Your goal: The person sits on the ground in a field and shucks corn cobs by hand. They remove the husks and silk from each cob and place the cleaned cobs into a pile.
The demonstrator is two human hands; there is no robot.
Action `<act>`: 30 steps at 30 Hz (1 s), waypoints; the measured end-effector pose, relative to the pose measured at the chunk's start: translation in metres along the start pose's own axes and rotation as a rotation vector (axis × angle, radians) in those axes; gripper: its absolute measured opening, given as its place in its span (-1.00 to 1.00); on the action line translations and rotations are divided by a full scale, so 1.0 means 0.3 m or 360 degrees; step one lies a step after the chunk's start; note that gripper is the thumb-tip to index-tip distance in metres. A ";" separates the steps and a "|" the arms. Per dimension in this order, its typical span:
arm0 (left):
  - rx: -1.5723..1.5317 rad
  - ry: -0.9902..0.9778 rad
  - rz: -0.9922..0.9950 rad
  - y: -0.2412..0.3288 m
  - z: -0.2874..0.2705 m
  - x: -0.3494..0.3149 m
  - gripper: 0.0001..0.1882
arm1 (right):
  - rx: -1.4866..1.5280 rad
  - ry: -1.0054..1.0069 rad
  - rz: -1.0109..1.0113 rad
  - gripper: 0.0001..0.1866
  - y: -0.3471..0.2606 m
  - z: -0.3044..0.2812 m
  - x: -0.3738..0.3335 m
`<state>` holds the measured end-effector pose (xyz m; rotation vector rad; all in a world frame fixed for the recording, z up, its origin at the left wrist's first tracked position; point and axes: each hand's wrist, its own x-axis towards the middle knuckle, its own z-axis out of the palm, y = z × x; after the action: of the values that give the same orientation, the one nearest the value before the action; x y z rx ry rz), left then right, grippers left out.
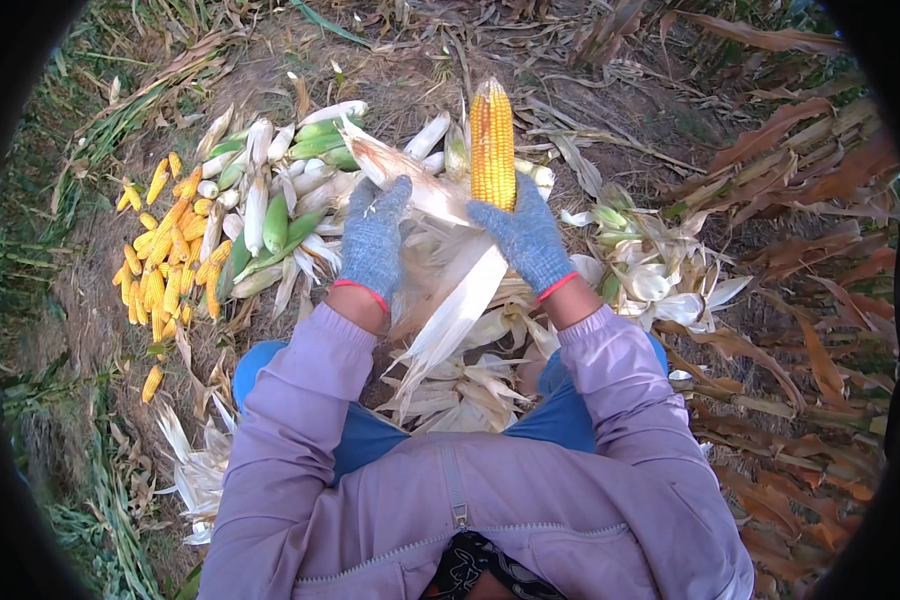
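My right hand (527,240), in a grey knit glove with a red cuff, grips the lower end of a yellow corn cob (492,145). The cob stands upright with its kernels bare. Pale dry husk (457,310) hangs below it between my hands. My left hand (373,232), gloved alike, is closed on a strip of husk (400,172) that stretches from its fingers toward the base of the cob. Part of the husk is smeared by motion.
Bare yellow cobs (165,255) are heaped at the left. Beside them lie several unhusked ears (275,220), green and pale. Stripped husks (660,275) are piled at the right, with more (460,400) between my knees. Dry corn stalks (820,260) edge the right side.
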<state>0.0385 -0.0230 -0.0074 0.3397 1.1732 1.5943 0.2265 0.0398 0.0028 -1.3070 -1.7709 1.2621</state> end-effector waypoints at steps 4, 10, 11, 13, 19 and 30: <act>0.0362 0.0315 0.0910 0.100 -0.131 0.102 -0.40 | -0.0633 0.0432 -0.0370 -0.38 0.035 -0.007 0.023; 0.0086 -0.0116 0.0894 0.037 -0.118 0.101 -0.52 | -0.0848 0.0250 -0.0711 -0.29 -0.010 0.055 -0.018; 0.0035 -0.0213 0.0807 -0.004 -0.094 0.088 -0.53 | -0.0899 0.0186 -0.0727 -0.23 -0.016 0.076 -0.033; 0.0285 -0.0187 0.0801 -0.034 -0.076 0.044 -0.58 | -0.0884 -0.0004 -0.0750 -0.24 -0.051 0.115 -0.065; -0.0446 -0.0171 0.0277 0.039 0.023 -0.002 -0.73 | -0.0371 -0.0312 -0.0687 -0.18 0.000 0.143 -0.072; -0.0594 -0.0906 0.0189 0.086 0.025 -0.027 -0.55 | 0.0949 -0.1063 0.0156 -0.14 0.031 0.032 -0.062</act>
<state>0.0321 -0.0246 0.0200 0.5761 0.4195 1.6305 0.2281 0.0197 -0.0081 -0.6672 -1.5207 2.2491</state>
